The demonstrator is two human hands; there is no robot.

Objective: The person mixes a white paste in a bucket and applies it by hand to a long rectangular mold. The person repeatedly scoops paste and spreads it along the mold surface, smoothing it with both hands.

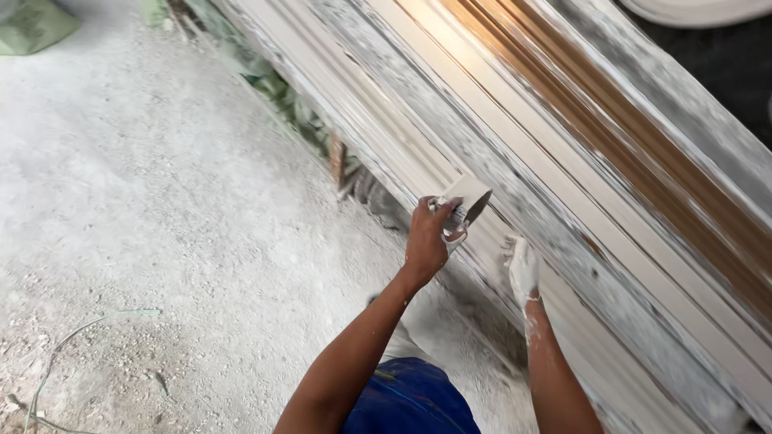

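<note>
dusty floor (161, 201); left hand (426, 237) grips cup (465, 201), right hand (523, 269) on mould (611, 209).

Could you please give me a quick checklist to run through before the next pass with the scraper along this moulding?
1. Left hand grips the scraper: ok, fingers are wrapped round it.
2. Scraper edge meets the moulding: ok, it sits against the ribbed face.
3. Right hand steadies the moulding: ok, it rests on the surface just beside the scraper, coated in white plaster.
4. Right hand out of the scraper's path: cannot tell, the two are close together.
5. Footing on the floor: not ok, it is dusty, with a loose cord lying near.
6. Plaster on the scraper: cannot tell, its working face is hidden.
</note>
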